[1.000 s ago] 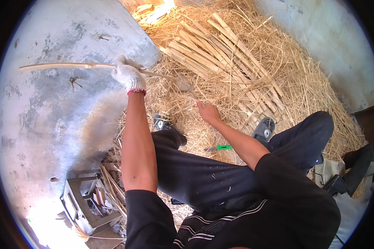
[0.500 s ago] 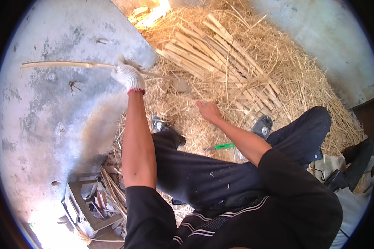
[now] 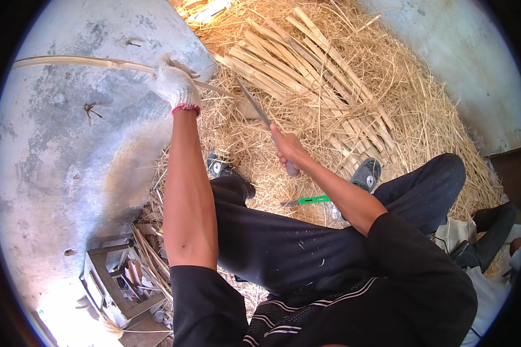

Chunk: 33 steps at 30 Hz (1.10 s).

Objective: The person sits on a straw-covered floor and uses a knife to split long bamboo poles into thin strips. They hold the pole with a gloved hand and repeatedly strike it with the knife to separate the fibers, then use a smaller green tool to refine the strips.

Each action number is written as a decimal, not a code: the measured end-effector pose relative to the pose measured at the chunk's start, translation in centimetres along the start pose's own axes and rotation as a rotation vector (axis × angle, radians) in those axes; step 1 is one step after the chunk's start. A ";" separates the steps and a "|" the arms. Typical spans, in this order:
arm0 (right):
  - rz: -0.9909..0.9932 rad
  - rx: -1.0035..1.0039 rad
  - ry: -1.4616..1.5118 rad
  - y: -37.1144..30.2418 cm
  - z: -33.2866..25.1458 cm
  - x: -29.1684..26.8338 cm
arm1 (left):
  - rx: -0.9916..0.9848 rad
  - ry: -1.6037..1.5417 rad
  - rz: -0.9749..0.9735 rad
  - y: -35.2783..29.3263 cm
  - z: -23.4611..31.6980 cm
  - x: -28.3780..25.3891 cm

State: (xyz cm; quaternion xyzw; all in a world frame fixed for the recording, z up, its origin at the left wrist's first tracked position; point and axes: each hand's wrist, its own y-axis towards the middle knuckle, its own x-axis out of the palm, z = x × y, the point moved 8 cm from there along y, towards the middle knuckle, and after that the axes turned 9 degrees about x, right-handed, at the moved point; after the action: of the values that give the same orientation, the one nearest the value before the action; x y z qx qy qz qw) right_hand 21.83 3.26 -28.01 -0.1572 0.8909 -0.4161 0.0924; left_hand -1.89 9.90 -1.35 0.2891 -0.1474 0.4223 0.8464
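Observation:
My left hand point(image 3: 173, 84), in a white knit glove with a red cuff, grips a long pale bamboo strip point(image 3: 87, 61). One part of the strip reaches left across the grey wall and bows slightly; a thinner part runs right, out of the glove. My bare right hand point(image 3: 289, 147) is closed round the handle of a long narrow-bladed knife point(image 3: 253, 102). The blade slants up and left, its tip near the right end of the strip; whether they touch I cannot tell. Below lies a green-handled cutter point(image 3: 314, 200), close to my right forearm.
A pile of split bamboo strips point(image 3: 307, 69) lies ahead on a thick layer of shavings point(image 3: 434, 115). My shoes point(image 3: 366, 174) rest among the shavings. At lower left stands a wooden frame box point(image 3: 107, 277) with scraps inside. Pale walls border both sides; another person's dark-clothed limb point(image 3: 495, 225) shows at right.
The knife was blurred and now shows plainly, its blade turned more upright. My left hand and the strip appear higher, and the strip's left end reaches farther left. The view has shifted slightly.

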 end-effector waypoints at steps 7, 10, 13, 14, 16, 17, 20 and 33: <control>0.304 -0.697 -0.207 -2.1 -4.8 1.7 | 0.011 0.037 0.052 -0.2 0.5 -0.8; 0.486 -0.400 -0.377 5.6 2.2 -0.6 | -0.041 0.079 0.131 -1.1 0.6 -1.3; 0.324 -0.230 -0.440 5.8 1.0 -1.6 | -0.051 0.031 0.112 -0.1 -0.2 -2.8; 0.216 -0.162 -0.447 4.8 1.3 -1.5 | -0.038 0.044 0.120 -0.8 0.0 -2.9; 0.280 -0.193 -0.335 7.7 2.1 -2.6 | -0.008 -0.012 0.035 -0.7 -0.2 -1.1; 0.295 -0.193 -0.287 8.7 3.2 -2.6 | -0.007 0.007 0.026 -1.1 0.1 -0.7; -0.233 0.133 0.292 7.4 4.4 -0.6 | 0.001 0.071 -0.005 -3.5 0.8 1.4; 0.326 -0.651 -0.163 -3.3 -8.1 -3.1 | -0.003 0.104 -0.254 -4.1 -2.1 5.2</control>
State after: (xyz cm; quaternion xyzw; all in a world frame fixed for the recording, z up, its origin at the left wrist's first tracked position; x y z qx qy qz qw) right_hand 22.96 8.12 -20.21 -0.0671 0.9796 -0.0769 0.1732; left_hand 4.48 12.51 -1.95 0.2817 -0.0663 0.3260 0.9000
